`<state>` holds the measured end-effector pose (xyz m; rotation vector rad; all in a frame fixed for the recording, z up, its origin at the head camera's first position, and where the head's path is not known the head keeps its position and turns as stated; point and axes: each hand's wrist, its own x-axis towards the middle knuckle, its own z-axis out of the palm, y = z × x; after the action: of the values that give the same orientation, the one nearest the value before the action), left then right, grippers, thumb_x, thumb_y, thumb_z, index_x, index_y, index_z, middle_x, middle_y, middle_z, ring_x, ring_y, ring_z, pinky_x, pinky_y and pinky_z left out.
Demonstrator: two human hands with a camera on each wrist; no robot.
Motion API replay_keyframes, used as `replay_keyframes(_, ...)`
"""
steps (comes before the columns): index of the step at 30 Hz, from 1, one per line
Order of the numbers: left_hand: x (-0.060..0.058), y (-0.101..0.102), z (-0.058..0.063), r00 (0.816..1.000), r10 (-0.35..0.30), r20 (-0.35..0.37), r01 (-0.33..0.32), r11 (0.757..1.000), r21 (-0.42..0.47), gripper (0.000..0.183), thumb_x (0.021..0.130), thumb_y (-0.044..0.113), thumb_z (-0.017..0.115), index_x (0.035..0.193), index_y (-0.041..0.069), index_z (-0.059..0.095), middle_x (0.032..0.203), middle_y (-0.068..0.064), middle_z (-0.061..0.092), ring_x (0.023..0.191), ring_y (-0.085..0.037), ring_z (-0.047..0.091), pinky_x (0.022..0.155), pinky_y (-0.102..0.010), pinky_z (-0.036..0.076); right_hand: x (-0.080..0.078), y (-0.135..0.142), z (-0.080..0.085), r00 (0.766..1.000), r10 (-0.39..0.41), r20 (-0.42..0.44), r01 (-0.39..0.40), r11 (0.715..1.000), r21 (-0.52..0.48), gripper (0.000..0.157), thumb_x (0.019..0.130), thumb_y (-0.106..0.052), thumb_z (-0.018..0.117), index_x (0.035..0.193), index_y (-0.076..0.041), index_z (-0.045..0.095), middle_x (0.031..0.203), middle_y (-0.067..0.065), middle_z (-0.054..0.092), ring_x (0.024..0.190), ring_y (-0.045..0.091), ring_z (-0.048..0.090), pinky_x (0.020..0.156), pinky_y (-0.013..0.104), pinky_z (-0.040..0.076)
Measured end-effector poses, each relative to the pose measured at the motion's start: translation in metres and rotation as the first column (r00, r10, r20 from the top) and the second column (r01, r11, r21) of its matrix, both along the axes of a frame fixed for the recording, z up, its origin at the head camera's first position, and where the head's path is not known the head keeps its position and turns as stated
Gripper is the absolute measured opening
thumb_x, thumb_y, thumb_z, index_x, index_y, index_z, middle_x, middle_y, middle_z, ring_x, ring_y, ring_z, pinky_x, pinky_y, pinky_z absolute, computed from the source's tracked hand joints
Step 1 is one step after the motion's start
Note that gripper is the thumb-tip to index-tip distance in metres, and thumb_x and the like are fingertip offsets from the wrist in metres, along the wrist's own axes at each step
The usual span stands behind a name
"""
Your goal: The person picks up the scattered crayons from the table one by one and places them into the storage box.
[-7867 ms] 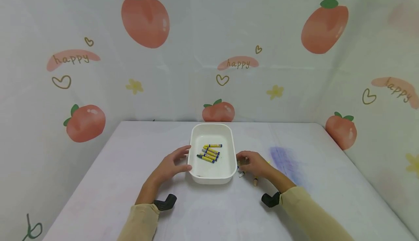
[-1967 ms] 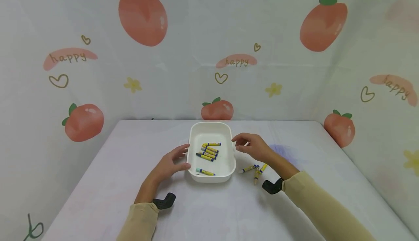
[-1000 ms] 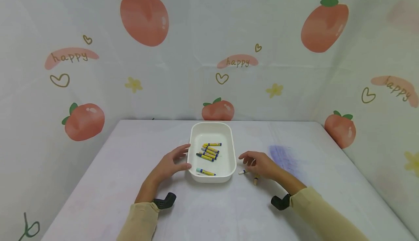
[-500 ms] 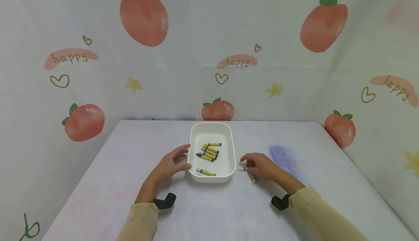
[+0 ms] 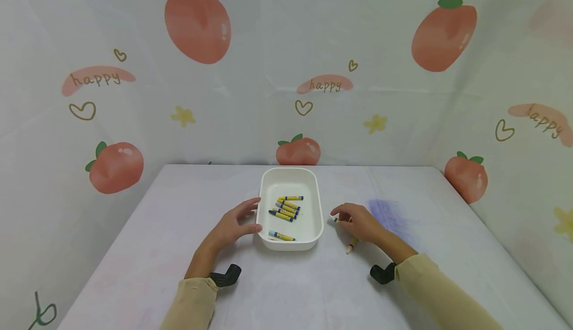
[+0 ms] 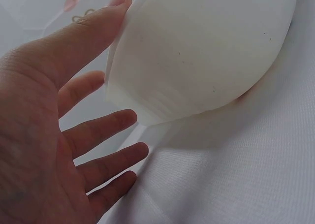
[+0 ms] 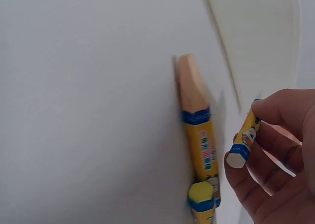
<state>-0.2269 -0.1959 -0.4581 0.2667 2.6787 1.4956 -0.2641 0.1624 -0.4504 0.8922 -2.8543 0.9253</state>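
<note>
My right hand (image 5: 358, 220) pinches a white crayon (image 7: 246, 135) with a yellow and blue wrapper between thumb and fingers, just right of a white plastic tray (image 5: 320, 205). Below that hand lies a peach-coloured crayon (image 7: 199, 135) on the table. A yellow crayon (image 7: 201, 194) touches its lower end; the right hand hides this one in the head view. On the tray's other side, my left hand (image 5: 230, 228) rests with thumb and fingertips at the wall, its fingers spread and nearly straight. Inside the tray, several crayons (image 5: 286, 210) lie grouped, and a mint-green crayon (image 5: 282, 235) lies apart near the front.
A white cloth covers the table (image 5: 286, 290). A purple smudge (image 5: 388, 220) marks it to the right of the right hand. Behind stands a white curtain (image 5: 250, 71) printed with fruit. Each wrist wears a black camera mount (image 5: 227, 276).
The mint-green crayon came into the tray earlier. My right hand then moved back to the loose crayons, took up the white one and lifted it slightly. The left hand has stayed at the tray.
</note>
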Motion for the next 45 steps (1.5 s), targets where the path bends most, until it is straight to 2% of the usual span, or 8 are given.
replay_keyframes(12, 0.001, 0.0, 0.002, 1.0, 0.008, 0.006, -0.008, 1.0, -0.002, 0.071, 0.064, 0.042, 0.072, 0.124, 0.047, 0.036, 0.123, 0.013, 0.045, 0.115, -0.014, 0.039, 0.091, -0.053, 0.029, -0.011, -0.003, 0.019, 0.993, 0.028, 0.115, -0.004, 0.978, -0.209, 0.024, 0.076, -0.001, 0.059, 0.099, -0.009, 0.061, 0.079, 0.0, 0.056, 0.071, 0.014, 0.052, 0.055, 0.026, 0.044)
replay_keyframes(16, 0.001, 0.0, 0.001, 1.0, 0.012, 0.007, -0.012, 1.0, -0.004, 0.07, 0.064, 0.042, 0.073, 0.123, 0.049, 0.036, 0.123, 0.013, 0.045, 0.115, -0.014, 0.039, 0.091, -0.053, 0.029, -0.003, -0.01, 0.038, 0.99, 0.042, 0.138, -0.005, 0.966, -0.259, 0.029, 0.077, 0.005, 0.055, 0.104, -0.006, 0.058, 0.08, 0.01, 0.055, 0.072, 0.021, 0.051, 0.054, 0.027, 0.043)
replay_keyframes(20, 0.0, 0.0, 0.0, 1.0, 0.015, 0.011, -0.015, 1.0, 0.002, 0.07, 0.063, 0.042, 0.073, 0.123, 0.048, 0.036, 0.123, 0.013, 0.045, 0.115, -0.014, 0.039, 0.091, -0.053, 0.029, 0.006, -0.02, 0.06, 0.99, 0.047, 0.132, -0.011, 0.964, -0.264, 0.033, 0.076, 0.01, 0.05, 0.104, -0.006, 0.058, 0.081, 0.016, 0.054, 0.072, 0.029, 0.052, 0.054, 0.027, 0.043)
replay_keyframes(22, 0.0, 0.0, 0.0, 1.0, 0.015, 0.015, -0.015, 1.0, 0.004, 0.071, 0.063, 0.042, 0.073, 0.124, 0.047, 0.036, 0.123, 0.013, 0.045, 0.115, -0.014, 0.039, 0.09, -0.054, 0.029, 0.006, -0.023, 0.065, 0.99, 0.05, 0.131, -0.015, 0.965, -0.26, 0.032, 0.077, 0.01, 0.05, 0.104, -0.006, 0.058, 0.082, 0.017, 0.054, 0.072, 0.03, 0.052, 0.055, 0.028, 0.044)
replay_keyframes(26, 0.0, 0.0, 0.0, 1.0, 0.019, 0.018, -0.019, 1.0, 0.002, 0.071, 0.063, 0.042, 0.073, 0.125, 0.045, 0.037, 0.123, 0.013, 0.045, 0.115, -0.014, 0.039, 0.09, -0.054, 0.03, -0.003, -0.027, 0.064, 0.987, 0.068, 0.143, -0.024, 0.957, -0.288, 0.031, 0.077, 0.009, 0.052, 0.105, -0.005, 0.057, 0.086, 0.019, 0.056, 0.073, 0.029, 0.054, 0.054, 0.033, 0.046)
replay_keyframes(32, 0.001, 0.001, 0.001, 1.0, 0.022, 0.019, -0.022, 1.0, 0.003, 0.072, 0.063, 0.042, 0.073, 0.125, 0.044, 0.037, 0.122, 0.013, 0.045, 0.115, -0.014, 0.039, 0.091, -0.053, 0.03, -0.023, -0.032, 0.055, 0.984, 0.069, 0.164, -0.019, 0.958, -0.288, 0.031, 0.078, 0.001, 0.056, 0.108, -0.009, 0.057, 0.086, 0.007, 0.057, 0.073, 0.019, 0.055, 0.056, 0.03, 0.048)
replay_keyframes(36, 0.001, 0.001, 0.001, 0.999, 0.026, 0.022, -0.026, 1.0, 0.002, 0.072, 0.062, 0.042, 0.073, 0.124, 0.045, 0.037, 0.122, 0.013, 0.045, 0.115, -0.013, 0.039, 0.091, -0.053, 0.03, -0.028, -0.042, 0.059, 0.981, 0.075, 0.179, -0.023, 0.961, -0.276, 0.03, 0.078, -0.004, 0.059, 0.105, -0.015, 0.058, 0.086, 0.004, 0.057, 0.073, 0.018, 0.055, 0.056, 0.03, 0.049)
replay_keyframes(45, 0.002, 0.002, 0.003, 0.999, 0.024, 0.026, -0.024, 1.0, 0.012, 0.072, 0.063, 0.041, 0.073, 0.124, 0.045, 0.037, 0.124, 0.01, 0.045, 0.116, -0.015, 0.038, 0.091, -0.053, 0.03, -0.037, -0.067, 0.064, 0.973, 0.1, 0.207, -0.051, 0.973, -0.227, 0.031, 0.075, -0.003, 0.063, 0.102, -0.018, 0.058, 0.084, 0.003, 0.056, 0.072, 0.018, 0.055, 0.053, 0.028, 0.05)
